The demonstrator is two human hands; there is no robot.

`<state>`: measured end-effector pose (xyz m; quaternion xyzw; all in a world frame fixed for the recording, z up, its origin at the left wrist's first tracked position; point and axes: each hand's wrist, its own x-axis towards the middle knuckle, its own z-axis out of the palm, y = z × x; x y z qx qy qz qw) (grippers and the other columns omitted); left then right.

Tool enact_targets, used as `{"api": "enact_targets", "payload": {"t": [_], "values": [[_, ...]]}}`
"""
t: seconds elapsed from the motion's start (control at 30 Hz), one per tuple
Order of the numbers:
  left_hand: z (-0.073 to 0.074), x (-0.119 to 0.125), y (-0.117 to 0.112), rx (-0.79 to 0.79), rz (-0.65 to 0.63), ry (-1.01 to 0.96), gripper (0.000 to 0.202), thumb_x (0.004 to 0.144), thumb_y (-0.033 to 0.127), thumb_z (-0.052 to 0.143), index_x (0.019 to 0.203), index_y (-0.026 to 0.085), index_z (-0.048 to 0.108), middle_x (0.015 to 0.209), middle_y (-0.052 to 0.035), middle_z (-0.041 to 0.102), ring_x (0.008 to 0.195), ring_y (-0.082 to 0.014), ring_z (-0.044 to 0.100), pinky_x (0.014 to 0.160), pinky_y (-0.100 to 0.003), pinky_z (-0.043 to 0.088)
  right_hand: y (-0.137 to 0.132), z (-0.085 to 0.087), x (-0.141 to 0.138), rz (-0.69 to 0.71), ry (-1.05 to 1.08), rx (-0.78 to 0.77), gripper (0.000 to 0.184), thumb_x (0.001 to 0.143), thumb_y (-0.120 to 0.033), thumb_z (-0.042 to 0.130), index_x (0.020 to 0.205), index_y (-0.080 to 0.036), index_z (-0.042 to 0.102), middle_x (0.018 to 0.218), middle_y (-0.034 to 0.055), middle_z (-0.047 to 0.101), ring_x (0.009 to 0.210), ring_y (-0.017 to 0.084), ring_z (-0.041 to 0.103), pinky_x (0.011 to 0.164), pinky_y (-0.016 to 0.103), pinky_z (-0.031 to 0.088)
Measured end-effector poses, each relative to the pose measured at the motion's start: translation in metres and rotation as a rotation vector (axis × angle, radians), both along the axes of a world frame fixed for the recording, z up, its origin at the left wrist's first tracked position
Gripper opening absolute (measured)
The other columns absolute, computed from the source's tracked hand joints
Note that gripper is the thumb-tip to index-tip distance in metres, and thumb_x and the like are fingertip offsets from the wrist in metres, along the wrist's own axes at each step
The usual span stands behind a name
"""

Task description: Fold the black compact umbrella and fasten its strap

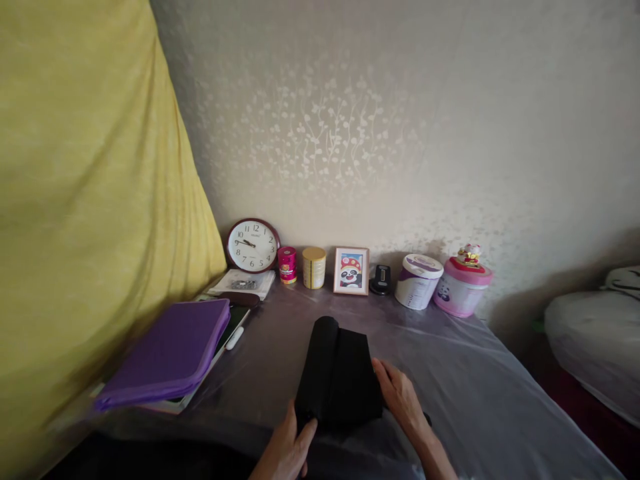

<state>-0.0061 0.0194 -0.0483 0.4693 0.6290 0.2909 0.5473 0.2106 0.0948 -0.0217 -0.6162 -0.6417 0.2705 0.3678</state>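
A black fabric item (343, 377) is held just above the front part of the table. Its left side forms a thick roll, and a flat panel extends to the right; its exact kind does not show. My left hand (290, 443) grips the lower left corner, thumb on top of the roll's near end. On the right edge of the flat panel, my right hand (397, 393) holds on with its fingers bent, partly hidden behind the fabric. A small dark end of something shows beside my right wrist.
On the left, a purple zip folder (170, 350) lies over a board beside a white marker-like object (235, 338). Along the wall stand a clock (253, 245), a pink can (287, 265), a yellow can (314, 268), a framed panda picture (351, 271) and two tubs (419, 283).
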Motion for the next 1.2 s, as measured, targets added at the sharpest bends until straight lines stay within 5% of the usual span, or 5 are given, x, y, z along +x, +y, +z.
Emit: {"api": "enact_targets", "payload": {"t": [0.23, 0.4, 0.63, 0.8, 1.2], "values": [[-0.002, 0.004, 0.002, 0.005, 0.049, 0.018, 0.059, 0.084, 0.039, 0.042, 0.133, 0.018, 0.016, 0.054, 0.0076, 0.052, 0.031, -0.0051, 0.041, 0.033, -0.015, 0.029, 0.003, 0.001, -0.010, -0.017, -0.081, 0.010, 0.035, 0.072, -0.041, 0.052, 0.094, -0.017, 0.064, 0.059, 0.0002, 0.060, 0.057, 0.017, 0.056, 0.057, 0.027, 0.039], [-0.009, 0.002, 0.003, 0.053, 0.016, 0.038, 0.053, 0.085, 0.037, 0.037, 0.131, 0.017, 0.019, 0.049, 0.0071, 0.050, 0.033, -0.0081, 0.044, 0.035, -0.016, 0.033, 0.013, 0.009, -0.028, 0.061, 0.176, 0.019, 0.037, 0.070, -0.040, 0.055, 0.095, -0.015, 0.063, 0.059, -0.0017, 0.056, 0.057, 0.015, 0.053, 0.054, 0.024, 0.038], [-0.009, -0.003, 0.004, 0.063, -0.073, 0.162, 0.056, 0.087, 0.034, 0.031, 0.136, 0.014, 0.012, 0.078, -0.0050, 0.066, 0.051, -0.0135, 0.059, 0.051, -0.022, 0.045, 0.026, 0.018, -0.090, 0.181, 0.355, -0.024, 0.032, 0.068, -0.035, 0.058, 0.092, -0.014, 0.061, 0.053, -0.0060, 0.048, 0.050, 0.010, 0.044, 0.048, 0.021, 0.033], [-0.008, -0.002, 0.005, 0.129, -0.077, 0.308, 0.059, 0.086, 0.029, 0.034, 0.138, 0.011, 0.013, 0.103, -0.0103, 0.065, 0.095, -0.0177, 0.061, 0.084, -0.025, 0.043, 0.033, 0.006, -0.124, 0.172, 0.173, -0.027, 0.025, 0.069, -0.027, 0.058, 0.091, -0.015, 0.060, 0.058, -0.0039, 0.055, 0.057, 0.012, 0.051, 0.054, 0.022, 0.036], [0.004, -0.010, -0.003, 0.160, -0.238, 0.708, 0.066, 0.084, 0.039, 0.033, 0.135, 0.000, 0.020, 0.127, -0.0211, 0.048, 0.112, -0.0228, 0.052, 0.092, -0.029, 0.039, 0.031, 0.005, -0.132, 0.210, -0.252, -0.086, 0.025, 0.074, -0.026, 0.054, 0.098, -0.020, 0.057, 0.074, -0.0009, 0.068, 0.076, 0.015, 0.062, 0.065, 0.022, 0.037]]}}
